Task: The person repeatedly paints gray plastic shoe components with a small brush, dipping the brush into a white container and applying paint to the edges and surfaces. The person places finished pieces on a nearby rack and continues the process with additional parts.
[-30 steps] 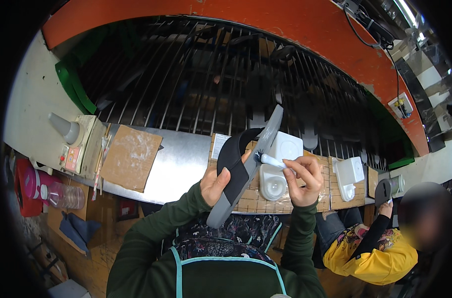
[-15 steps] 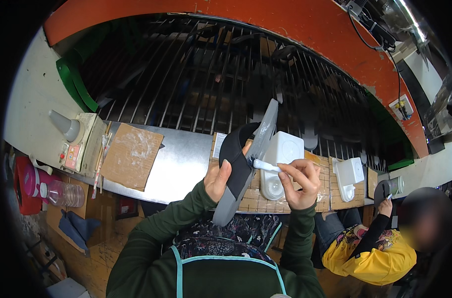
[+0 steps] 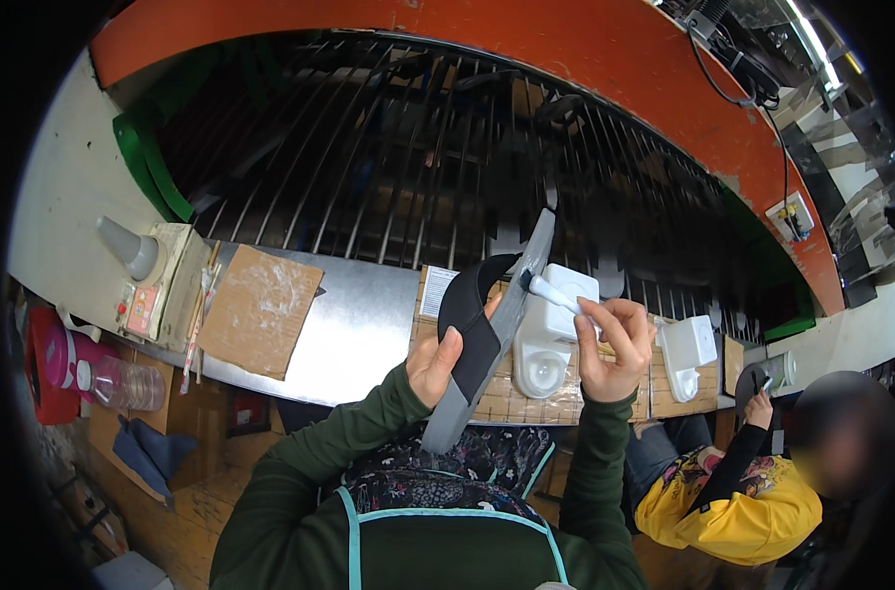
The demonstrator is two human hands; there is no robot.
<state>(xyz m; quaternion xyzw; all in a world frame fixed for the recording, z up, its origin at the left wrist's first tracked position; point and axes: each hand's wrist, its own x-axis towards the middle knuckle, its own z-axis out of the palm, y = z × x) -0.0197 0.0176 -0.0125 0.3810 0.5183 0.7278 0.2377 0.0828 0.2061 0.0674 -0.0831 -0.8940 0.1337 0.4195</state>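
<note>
Sandal (image 3: 484, 342) tilts steeply at the head view's centre, left hand (image 3: 433, 364) gripping its strap (image 3: 464, 313), seemingly to steady the sole (image 3: 513, 307) against the white applicator (image 3: 556, 295) that the right hand (image 3: 615, 349) pinches; cardboard (image 3: 259, 313) lies at nine o'clock on the metal bench (image 3: 359, 320), barred rack (image 3: 400, 211) at twelve o'clock

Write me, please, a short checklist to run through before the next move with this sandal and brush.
1. Left hand steadying the sandal, thumb on the black strap: ok.
2. Right hand holding the brush by its white handle: ok.
3. Right hand free for something else: not ok, occupied by the brush.
4. Sole evenly coated: cannot tell.
5. White container upright on the brown mat: ok.
6. Co-worker's hand well apart from both hands: ok.
</note>
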